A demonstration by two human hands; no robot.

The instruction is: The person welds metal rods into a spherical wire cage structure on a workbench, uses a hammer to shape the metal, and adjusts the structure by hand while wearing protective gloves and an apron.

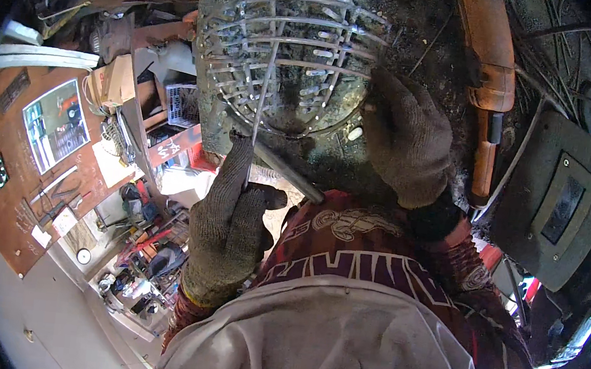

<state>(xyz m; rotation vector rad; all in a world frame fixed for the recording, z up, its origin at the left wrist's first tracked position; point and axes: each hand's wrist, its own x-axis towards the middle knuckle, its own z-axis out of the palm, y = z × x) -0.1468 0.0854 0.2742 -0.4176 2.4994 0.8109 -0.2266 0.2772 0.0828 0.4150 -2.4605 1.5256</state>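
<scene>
A rounded grate of welded metal rods [291, 42], with curved crossbars and several short stubs, lies on the worn, stained worktop [340, 167]. My left hand [231, 228], in a brown knit glove, is closed around a thin straight metal rod [269, 75]. That rod slants up across the grate's left half. My right hand [410, 139], gloved alike, is at the grate's right edge, its fingers bent around the bar ends; the fingertips are partly hidden. A thicker dark bar [286, 171] runs from the grate's lower left toward my body.
To the right lie an orange-brown tool with a long handle [489, 89] and a dark welding mask [557, 202]. Loose thin rods [570, 61] clutter the far right. At left stand a brown board with a poster [56, 126], a crate [182, 104] and a cluttered shelf [153, 263].
</scene>
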